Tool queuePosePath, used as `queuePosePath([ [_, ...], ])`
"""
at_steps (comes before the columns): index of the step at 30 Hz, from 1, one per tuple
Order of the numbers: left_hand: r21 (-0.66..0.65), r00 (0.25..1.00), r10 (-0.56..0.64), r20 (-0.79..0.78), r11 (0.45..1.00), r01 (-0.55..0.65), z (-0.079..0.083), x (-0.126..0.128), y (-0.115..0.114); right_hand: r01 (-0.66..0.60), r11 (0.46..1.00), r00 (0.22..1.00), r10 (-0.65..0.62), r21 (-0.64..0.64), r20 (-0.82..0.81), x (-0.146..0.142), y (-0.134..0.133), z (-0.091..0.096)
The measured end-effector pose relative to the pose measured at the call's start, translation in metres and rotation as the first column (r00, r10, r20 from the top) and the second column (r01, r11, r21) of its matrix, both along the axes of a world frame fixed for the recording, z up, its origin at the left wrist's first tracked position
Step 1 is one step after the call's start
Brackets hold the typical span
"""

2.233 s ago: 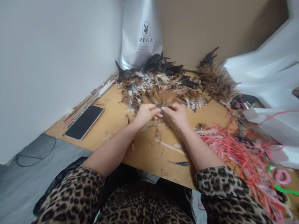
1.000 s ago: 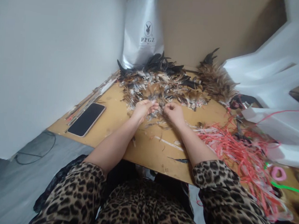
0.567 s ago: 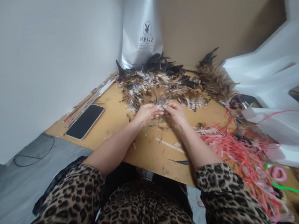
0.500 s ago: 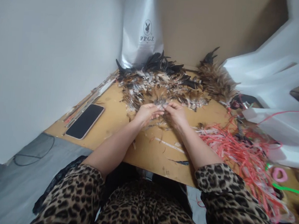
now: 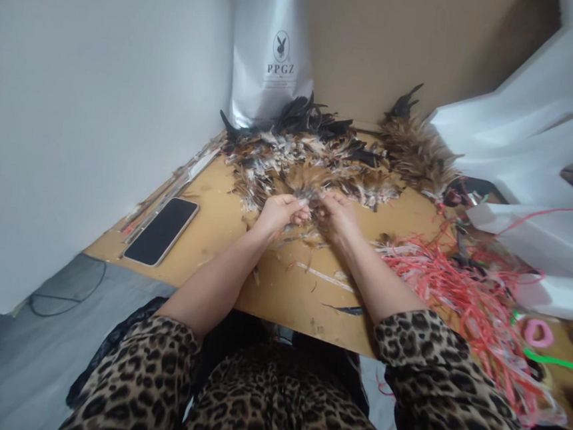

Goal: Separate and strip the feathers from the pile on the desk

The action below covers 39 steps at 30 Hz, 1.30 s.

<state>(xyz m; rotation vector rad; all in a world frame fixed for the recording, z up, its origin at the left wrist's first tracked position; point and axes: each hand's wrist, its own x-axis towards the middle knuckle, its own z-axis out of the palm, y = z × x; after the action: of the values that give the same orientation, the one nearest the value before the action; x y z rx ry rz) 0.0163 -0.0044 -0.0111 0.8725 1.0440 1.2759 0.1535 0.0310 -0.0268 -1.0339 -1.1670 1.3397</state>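
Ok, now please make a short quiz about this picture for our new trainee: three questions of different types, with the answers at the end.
1. Multiple choice. What does the left hand pinch?
a) scissors
b) feathers
c) a paintbrush

2. True or false? The phone and the red strips lie on opposite sides of the left hand.

3. Fill the gap. The pale bag standing behind the feathers bears the letters ____.

Key: 1. b; 2. true; 3. PPGZ
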Motion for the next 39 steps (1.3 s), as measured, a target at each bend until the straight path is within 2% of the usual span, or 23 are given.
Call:
queuePosePath([
  [3,0.018,0.997,0.063,0.052,0.998,-0.064,0.000,-0.006,0.004,0.075,0.992,0.987,-0.088,0.102,0.138,0.004,0.005,-0.005],
  [5,0.014,0.993,0.082,0.079,0.996,-0.084,-0.001,-0.010,0.006,0.024,0.976,0.942,-0.094,0.217,0.321,0.005,0.004,-0.007],
  [7,0.006,0.993,0.078,0.087,0.997,-0.079,-0.001,-0.010,0.006,-0.090,0.945,0.833,-0.101,0.314,0.543,0.005,0.001,-0.007],
  [9,-0.004,0.994,0.070,0.080,0.998,-0.070,-0.001,-0.009,0.005,-0.171,0.915,0.668,-0.165,0.365,0.726,0.003,-0.004,-0.005],
  [11,-0.014,0.995,0.064,0.070,0.998,-0.063,0.001,-0.007,0.003,-0.200,0.904,0.519,-0.230,0.379,0.823,0.001,-0.008,-0.003],
  [13,-0.026,0.996,0.061,0.065,0.998,-0.060,0.002,-0.006,0.002,-0.199,0.905,0.460,-0.252,0.375,0.852,0.000,-0.009,-0.002],
  [15,-0.036,0.996,0.060,0.067,0.998,-0.057,0.003,-0.005,0.001,-0.182,0.914,0.508,-0.227,0.361,0.831,0.001,-0.006,-0.004],
  [17,-0.047,0.994,0.071,0.077,0.997,-0.068,0.002,-0.006,0.002,-0.142,0.938,0.645,-0.155,0.316,0.748,0.002,-0.002,-0.007],
  [20,-0.057,0.990,0.093,0.110,0.995,-0.087,0.000,-0.008,0.004,-0.074,0.991,0.883,0.011,0.116,0.469,0.004,0.003,-0.009],
  [22,-0.061,0.987,0.095,0.127,0.994,-0.088,-0.002,-0.009,0.006,-0.081,0.996,0.967,0.090,-0.048,0.240,0.006,0.004,-0.007],
  [24,-0.068,0.987,0.091,0.136,0.994,-0.082,-0.004,-0.009,0.007,-0.119,0.982,0.990,0.128,-0.144,0.057,0.008,0.004,-0.003],
  [28,-0.087,0.989,0.047,0.140,0.996,-0.035,-0.003,-0.008,0.006,-0.159,0.973,0.982,0.139,-0.164,-0.132,0.009,0.001,0.005],
  [35,-0.100,0.974,-0.132,0.184,0.983,0.152,-0.001,-0.003,0.000,-0.114,0.989,0.985,0.099,-0.098,-0.145,0.002,-0.003,0.004],
  [39,-0.092,0.961,-0.162,0.222,0.978,0.186,-0.003,-0.001,0.000,-0.088,0.993,0.991,0.080,-0.076,-0.104,-0.002,-0.005,0.002],
])
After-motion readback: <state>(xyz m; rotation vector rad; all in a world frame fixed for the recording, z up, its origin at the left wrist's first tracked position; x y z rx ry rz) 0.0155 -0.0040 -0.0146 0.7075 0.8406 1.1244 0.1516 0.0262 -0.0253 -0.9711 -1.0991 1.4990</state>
